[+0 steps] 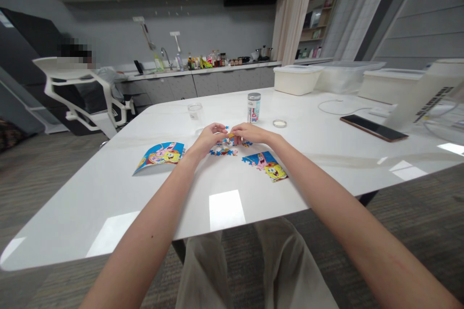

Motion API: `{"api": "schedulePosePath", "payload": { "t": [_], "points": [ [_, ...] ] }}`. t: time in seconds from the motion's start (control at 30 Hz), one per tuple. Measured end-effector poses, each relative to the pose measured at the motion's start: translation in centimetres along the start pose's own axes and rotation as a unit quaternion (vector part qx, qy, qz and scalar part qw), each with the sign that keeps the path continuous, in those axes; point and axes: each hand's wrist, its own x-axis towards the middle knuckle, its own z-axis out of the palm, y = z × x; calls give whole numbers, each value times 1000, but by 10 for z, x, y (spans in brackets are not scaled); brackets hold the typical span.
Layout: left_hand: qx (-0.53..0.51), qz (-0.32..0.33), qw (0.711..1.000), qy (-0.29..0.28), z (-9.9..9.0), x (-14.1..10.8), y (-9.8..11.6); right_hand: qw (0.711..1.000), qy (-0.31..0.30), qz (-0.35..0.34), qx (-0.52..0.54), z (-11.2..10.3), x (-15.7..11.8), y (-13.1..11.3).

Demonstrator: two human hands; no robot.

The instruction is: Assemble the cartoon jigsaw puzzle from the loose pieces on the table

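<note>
Both my hands are over a pile of loose jigsaw puzzle pieces (224,152) on the white table. My left hand (209,138) has its fingers curled, with a small blue puzzle piece (227,127) at its fingertips. My right hand (251,132) is bent downward, a yellow puzzle piece (231,135) pinched at its fingertips close to the left thumb. Beside my right forearm lies a partly assembled cartoon puzzle (271,170) with a jagged left edge. A curved picture sheet (161,155) with the same cartoon rests left of my left wrist.
Behind the hands stand a clear jar (195,113) and a printed can (254,107), with a round lid (279,123) nearby. To the right are a phone (373,127), a cable and lidded storage boxes (297,80). A person sits in a white chair (72,77) at the far left.
</note>
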Motion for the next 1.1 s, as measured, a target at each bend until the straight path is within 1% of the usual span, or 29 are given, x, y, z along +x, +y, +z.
{"api": "schedulePosePath", "payload": {
  "t": [0.13,0.37,0.67,0.9,1.1],
  "points": [
    [4,7,1000,-4,-1,-1,0,1000,9,16,1,1,2,1],
    [3,9,1000,9,0,0,0,998,11,1,-55,1,1,2],
    [0,-4,999,37,2,-1,5,995,8,-11,-95,1,-1,1],
    [-18,1,999,33,3,-2,7,994,4,-9,-107,1,-1,0],
    [-8,-9,999,37,0,1,3,994,6,-4,-107,1,0,1]
  ]
}}
